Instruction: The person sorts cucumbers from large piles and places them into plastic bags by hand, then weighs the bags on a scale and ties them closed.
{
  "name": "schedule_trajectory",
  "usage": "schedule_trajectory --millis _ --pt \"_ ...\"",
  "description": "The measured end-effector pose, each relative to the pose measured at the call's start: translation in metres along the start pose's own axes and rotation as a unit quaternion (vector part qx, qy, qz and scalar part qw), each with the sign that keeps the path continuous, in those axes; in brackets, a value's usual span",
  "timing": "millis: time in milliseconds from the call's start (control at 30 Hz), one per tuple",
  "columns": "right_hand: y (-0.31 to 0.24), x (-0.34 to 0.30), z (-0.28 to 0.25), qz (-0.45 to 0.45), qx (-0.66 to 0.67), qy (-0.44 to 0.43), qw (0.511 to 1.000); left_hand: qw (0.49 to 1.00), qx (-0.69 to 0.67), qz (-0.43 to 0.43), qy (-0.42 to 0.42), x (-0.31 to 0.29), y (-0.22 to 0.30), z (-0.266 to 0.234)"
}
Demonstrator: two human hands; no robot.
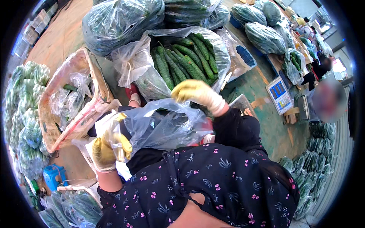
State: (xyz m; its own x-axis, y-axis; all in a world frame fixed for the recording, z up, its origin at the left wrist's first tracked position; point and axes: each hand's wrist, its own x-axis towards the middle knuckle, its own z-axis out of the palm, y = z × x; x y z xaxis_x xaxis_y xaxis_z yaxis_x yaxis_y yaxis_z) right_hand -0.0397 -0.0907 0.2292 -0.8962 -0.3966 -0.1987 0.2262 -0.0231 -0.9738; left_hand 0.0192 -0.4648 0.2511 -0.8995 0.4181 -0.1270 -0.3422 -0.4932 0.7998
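A clear plastic bag [163, 127] is stretched across my lap between my two yellow-gloved hands. My left hand [110, 150] grips the bag's left side with curled fingers, partly behind the film. At the bag's far right edge, my right hand [195, 92] is bent over the rim, its fingers closed on the film; the fingertips are partly hidden. Just beyond stands a large plastic-lined sack [137, 57], its mouth wide, filled with green cucumbers [186, 60].
To the left is a worn plastic crate [68, 125] with crumpled film inside. Full cucumber bags [121, 26] stand at the back. A digital scale [280, 95] is at the right, and bagged greens [32, 125] are stacked far left. A person [327, 100] is at the far right.
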Motion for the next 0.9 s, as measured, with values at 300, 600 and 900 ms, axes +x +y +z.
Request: schedule_trajectory --millis 300,600,900 --pt "0.126 0.089 -0.049 0.262 -0.461 0.321 0.785 0.991 -0.039 -0.015 -0.125 0.010 0.005 0.016" --pt "0.099 0.046 -0.072 0.080 0.406 0.071 0.908 0.990 -0.053 -0.028 -0.130 0.006 0.004 0.021" --pt "0.070 0.002 0.078 -0.033 0.039 -0.129 0.990 0.993 0.015 0.053 -0.100 0.035 0.005 0.003"
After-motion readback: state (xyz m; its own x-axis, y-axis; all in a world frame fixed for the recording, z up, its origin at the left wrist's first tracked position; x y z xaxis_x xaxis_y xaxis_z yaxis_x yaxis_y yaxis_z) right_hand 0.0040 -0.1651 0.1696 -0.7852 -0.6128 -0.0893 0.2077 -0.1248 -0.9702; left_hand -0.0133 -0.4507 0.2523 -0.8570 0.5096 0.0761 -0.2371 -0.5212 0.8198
